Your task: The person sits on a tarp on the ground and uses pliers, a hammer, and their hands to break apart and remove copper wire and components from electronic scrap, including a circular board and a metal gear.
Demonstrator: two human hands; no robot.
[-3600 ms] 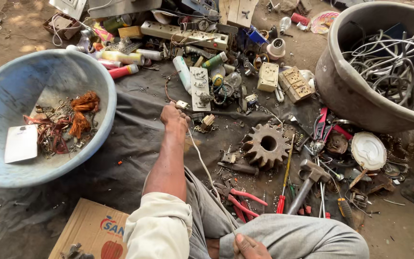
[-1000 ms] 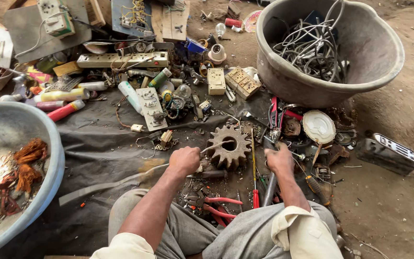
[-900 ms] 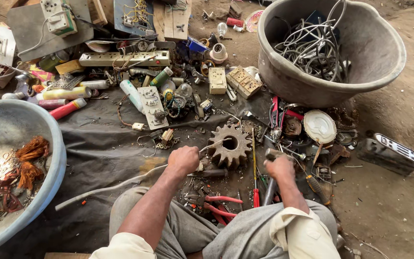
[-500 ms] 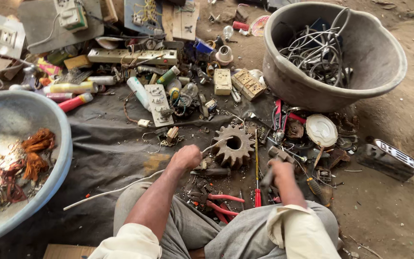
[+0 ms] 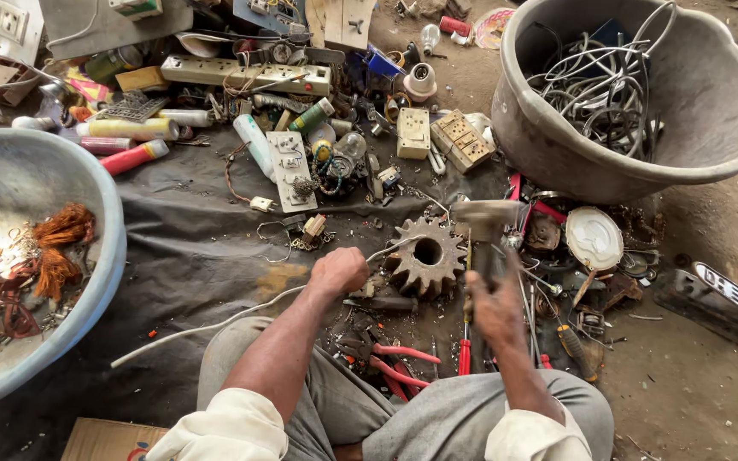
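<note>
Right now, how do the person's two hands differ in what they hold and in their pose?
The left hand is a sharp, closed fist on a white cable, low by the rusty gear. The right hand is blurred and grips a hammer, whose head is over the gear. Both are closed.

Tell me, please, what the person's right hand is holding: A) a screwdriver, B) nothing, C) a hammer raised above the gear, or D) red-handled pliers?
C: the right hand grips the handle of a hammer whose head is lifted above the rusty gear, while the left hand holds a white wire beside it.
</note>
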